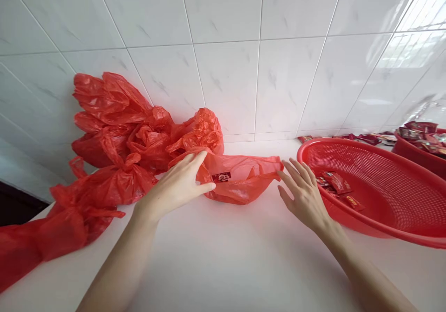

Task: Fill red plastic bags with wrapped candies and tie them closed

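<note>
A thin red plastic bag (pixel 237 191) lies in the middle of the white table, its mouth spread, with a small dark red packet (pixel 221 177) showing inside. At the bag's left side, my left hand (pixel 174 186) has its thumb and fingers apart, touching the rim. My right hand (pixel 301 193) is at the bag's right end, fingers spread, fingertips beside the handle. Right of it, a red perforated basket (pixel 386 186) holds several red packets (pixel 337 182).
Several knotted red bags (pixel 128 177) are heaped on the left against the tiled wall (pixel 226 80). More packets (pixel 369 138) lie behind the basket, and a second red container (pixel 418 152) filled with packets stands at the far right. The white table (pixel 223 265) extends towards me.
</note>
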A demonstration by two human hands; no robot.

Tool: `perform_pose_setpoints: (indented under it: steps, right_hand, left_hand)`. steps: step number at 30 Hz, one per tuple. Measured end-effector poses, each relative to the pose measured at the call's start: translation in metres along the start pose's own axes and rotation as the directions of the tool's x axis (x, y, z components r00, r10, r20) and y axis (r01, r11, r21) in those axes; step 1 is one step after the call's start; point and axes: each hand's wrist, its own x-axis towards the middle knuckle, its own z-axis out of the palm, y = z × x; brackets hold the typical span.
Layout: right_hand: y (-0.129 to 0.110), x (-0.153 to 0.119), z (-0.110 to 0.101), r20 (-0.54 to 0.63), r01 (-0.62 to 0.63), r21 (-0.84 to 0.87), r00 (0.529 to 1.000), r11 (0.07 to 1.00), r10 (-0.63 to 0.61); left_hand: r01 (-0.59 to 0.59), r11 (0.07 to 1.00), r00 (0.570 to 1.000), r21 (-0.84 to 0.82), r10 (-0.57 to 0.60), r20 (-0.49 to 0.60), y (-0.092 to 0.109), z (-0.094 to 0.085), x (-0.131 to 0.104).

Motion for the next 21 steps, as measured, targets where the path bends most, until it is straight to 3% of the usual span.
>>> perform_pose_setpoints:
  steps: [4,7,12,15,21]
  right_hand:
    - [-0.006,0.002,0.005,0.019,-0.112,0.032,0.994,0.993,0.112]
    - [-0.013,0.007,0.006,0.142,-0.210,0.141,0.971,0.967,0.190]
    - [-0.019,0.023,0.001,0.286,-0.261,0.265,0.941,0.928,0.183]
    - [-0.015,0.033,-0.007,0.249,-0.296,0.321,0.943,0.900,0.222]
    - [-0.009,0.062,-0.033,0.051,-0.308,0.498,0.944,0.811,0.327]
  left_hand:
    - [-0.014,1.000,1.000,-0.008,0.014,0.010,0.003,-0.001,-0.004]
    - [-0.036,0.999,0.999,-0.031,0.036,0.007,0.004,-0.001,-0.005]
    - [-0.080,0.995,0.997,-0.056,0.079,-0.016,0.001,-0.002,-0.007]
    - [-0.091,0.994,0.996,-0.062,0.089,-0.030,0.000,-0.004,-0.008]
    - [-0.112,0.991,0.990,-0.068,0.106,-0.092,0.000,-0.006,-0.007]
